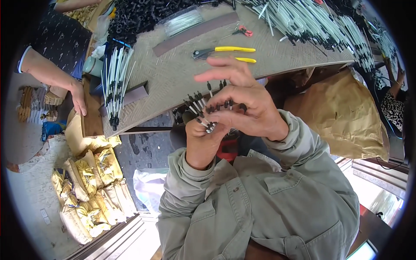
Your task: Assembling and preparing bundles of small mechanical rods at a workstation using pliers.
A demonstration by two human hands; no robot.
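Left hand (203, 138) is gripping a bundle of black-tipped white rods (196, 105) just twelve o'clock of centre, presumably bracing it for the right hand (249, 102), whose thumb and index finger are curving over the tips (actual pinch hidden, cannot tell), upper fingers standing spread.

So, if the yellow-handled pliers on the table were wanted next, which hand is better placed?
Likely the right hand: it looks nearer the pliers, with some fingers raised. The left hand grips the bundle of rods, which the right also seems to touch.

Tabletop (164, 82) with pliers (232, 48), white rods (299, 19)
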